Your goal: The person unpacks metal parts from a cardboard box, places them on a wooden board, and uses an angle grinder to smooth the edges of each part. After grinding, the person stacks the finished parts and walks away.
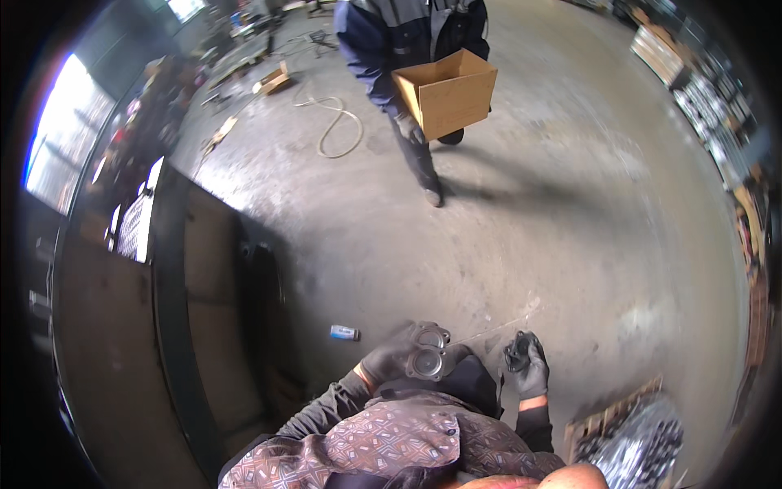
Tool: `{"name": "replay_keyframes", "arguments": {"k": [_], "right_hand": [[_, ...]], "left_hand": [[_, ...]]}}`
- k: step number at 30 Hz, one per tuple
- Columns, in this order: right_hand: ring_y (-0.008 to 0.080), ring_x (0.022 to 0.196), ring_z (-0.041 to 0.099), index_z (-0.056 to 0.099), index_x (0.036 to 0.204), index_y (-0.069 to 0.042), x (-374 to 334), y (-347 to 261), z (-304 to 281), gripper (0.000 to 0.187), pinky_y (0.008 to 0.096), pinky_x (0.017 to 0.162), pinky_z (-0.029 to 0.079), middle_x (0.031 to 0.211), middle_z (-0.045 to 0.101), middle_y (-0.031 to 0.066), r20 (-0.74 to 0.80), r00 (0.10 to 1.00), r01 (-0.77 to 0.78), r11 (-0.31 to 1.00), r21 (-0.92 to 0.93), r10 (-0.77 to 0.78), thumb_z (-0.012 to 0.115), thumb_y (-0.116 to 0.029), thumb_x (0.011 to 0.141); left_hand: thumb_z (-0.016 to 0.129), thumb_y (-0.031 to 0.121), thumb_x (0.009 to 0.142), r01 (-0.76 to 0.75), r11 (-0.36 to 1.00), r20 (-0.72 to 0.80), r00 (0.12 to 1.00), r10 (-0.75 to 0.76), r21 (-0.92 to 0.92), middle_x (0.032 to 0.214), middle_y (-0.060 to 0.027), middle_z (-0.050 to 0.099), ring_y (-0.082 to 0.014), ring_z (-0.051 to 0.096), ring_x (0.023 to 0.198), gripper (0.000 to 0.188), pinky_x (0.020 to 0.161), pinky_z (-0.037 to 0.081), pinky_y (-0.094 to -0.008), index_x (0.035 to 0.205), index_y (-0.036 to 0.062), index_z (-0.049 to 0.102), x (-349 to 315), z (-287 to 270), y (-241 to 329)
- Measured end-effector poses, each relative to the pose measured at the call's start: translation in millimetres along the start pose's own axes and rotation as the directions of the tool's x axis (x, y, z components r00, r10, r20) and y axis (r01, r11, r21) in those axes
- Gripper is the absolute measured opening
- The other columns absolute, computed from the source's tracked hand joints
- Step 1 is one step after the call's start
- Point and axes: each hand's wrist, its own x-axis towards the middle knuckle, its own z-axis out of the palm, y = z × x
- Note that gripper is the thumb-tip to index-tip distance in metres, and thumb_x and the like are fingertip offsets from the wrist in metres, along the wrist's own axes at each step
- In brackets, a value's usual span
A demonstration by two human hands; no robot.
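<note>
My left hand (384, 357), in a dark glove, is closed on a dark metal casting with two round openings (440, 337) side by side and small lugs around its rim. It is held in front of my body at waist height. Off to the right, my right hand (534, 375), also gloved, grips a smaller black metal part (516, 354); its exact kind is hard to make out. The two hands are well apart.
A person (399, 37) in dark workwear faces me, carrying an open cardboard box (456, 102). Dark cabinet-like equipment (171, 310) stands at left. A small blue-and-white pack (344, 332) and a looped hose (350, 130) lie on the floor. A pallet (607, 416) bears plastic-wrapped goods at lower right.
</note>
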Motion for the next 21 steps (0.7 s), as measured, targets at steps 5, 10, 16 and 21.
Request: {"name": "replay_keyframes", "arguments": {"k": [5, 10, 16, 21], "right_hand": [[0.0368, 0.116, 0.074, 0.062, 0.151, -0.010, -108, 87, -32, 0.037, 0.0574, 0.102, 0.062, 0.141, 0.072, 0.0157, -0.129, 0.961, 0.247, 0.969, -0.008, -0.246, 0.061, -0.022, 0.116], [0.0345, 0.109, 0.074, 0.062, 0.148, -0.006, -211, 168, -11, 0.039, 0.0503, 0.092, 0.063, 0.127, 0.073, 0.0139, -0.374, 0.875, 0.331, 0.943, 0.003, -0.306, 0.063, -0.028, 0.116], [0.0307, 0.113, 0.073, 0.062, 0.143, -0.004, -277, 257, -10, 0.036, 0.0454, 0.098, 0.061, 0.122, 0.072, 0.0101, -0.430, 0.761, 0.404, 0.874, -0.271, -0.485, 0.066, -0.023, 0.112], [0.0227, 0.115, 0.068, 0.066, 0.137, -0.007, -342, 321, -17, 0.027, 0.0411, 0.099, 0.059, 0.116, 0.069, 0.0055, -0.193, 0.514, 0.177, 0.323, -0.930, -0.836, 0.067, -0.017, 0.112]], "left_hand": [[0.074, 0.025, 0.101, -0.193, 0.774, 0.423, 0.900, -0.105, 0.602, 0.141, -0.0110, 0.068, -0.0205, 0.066, 0.131, 0.058, 0.115, 0.053, -0.0387, 0.150, -0.0008, 0.059, 25, -34, 59], [0.077, 0.023, 0.102, 0.513, 0.854, 0.411, 0.763, -0.499, 0.085, 0.146, -0.0108, 0.065, -0.0234, 0.065, 0.136, 0.047, 0.118, 0.051, -0.0399, 0.142, 0.0009, 0.068, 32, -38, 57], [0.078, 0.032, 0.097, 0.242, 0.782, 0.559, 0.582, -0.591, 0.574, 0.145, -0.0124, 0.064, -0.0252, 0.063, 0.135, 0.057, 0.118, 0.051, -0.0383, 0.144, 0.0004, 0.068, 14, 2, 35], [0.070, 0.038, 0.101, 0.825, 0.504, 0.532, 0.315, -0.786, 0.255, 0.136, -0.0092, 0.063, -0.0213, 0.064, 0.125, 0.062, 0.108, 0.054, -0.0346, 0.150, 0.0011, 0.060, -40, 34, -14]]}}
